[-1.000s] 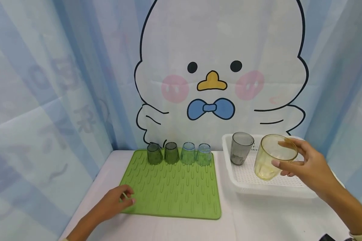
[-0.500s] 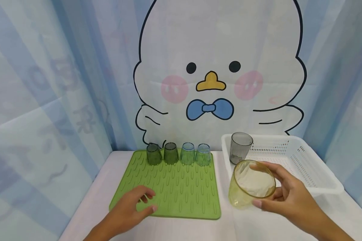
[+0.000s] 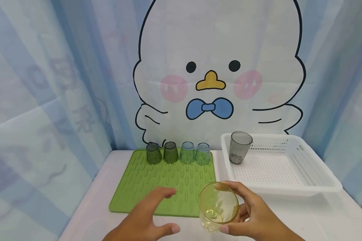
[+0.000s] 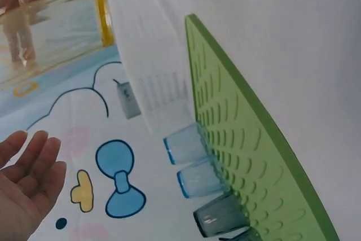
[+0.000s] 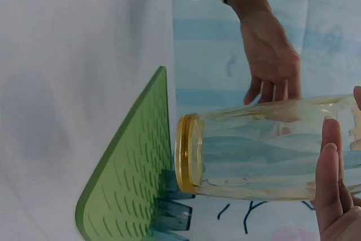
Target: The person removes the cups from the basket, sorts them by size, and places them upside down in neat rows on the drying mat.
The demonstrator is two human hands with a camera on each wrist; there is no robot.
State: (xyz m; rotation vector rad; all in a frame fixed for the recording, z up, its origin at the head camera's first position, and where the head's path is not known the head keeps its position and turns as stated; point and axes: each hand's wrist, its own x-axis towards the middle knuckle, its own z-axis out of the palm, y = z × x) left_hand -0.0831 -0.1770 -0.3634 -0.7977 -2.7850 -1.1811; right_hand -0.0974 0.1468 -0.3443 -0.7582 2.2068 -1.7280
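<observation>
My right hand (image 3: pixel 250 214) holds a clear yellow glass (image 3: pixel 215 209) from its right side, fingers and thumb around it near the rim. The glass is raised over the table's front, mouth up, overlapping the mat's front right corner in the head view. Its thick golden base (image 5: pixel 185 153) faces the table in the right wrist view. Just left of the glass, my left hand (image 3: pixel 147 214) holds nothing, thumb and fingers spread apart. Behind both hands lies a ridged green drying mat (image 3: pixel 163 182). In the left wrist view, the left hand's fingers (image 4: pixel 42 156) are loosely bent.
Along the mat's back edge stand two dark glasses (image 3: pixel 171 153) and two light-blue glasses (image 3: pixel 187 153), narrower ends up. A white perforated basket (image 3: pixel 322 174) at the right holds a tall grey glass (image 3: pixel 240 147) in its left back corner. A printed curtain (image 3: pixel 211 40) hangs behind.
My right hand has carried the yellow glass from above the basket leftward and toward me. My left hand has moved right from the mat's left edge, its thumb and fingers spreading wider.
</observation>
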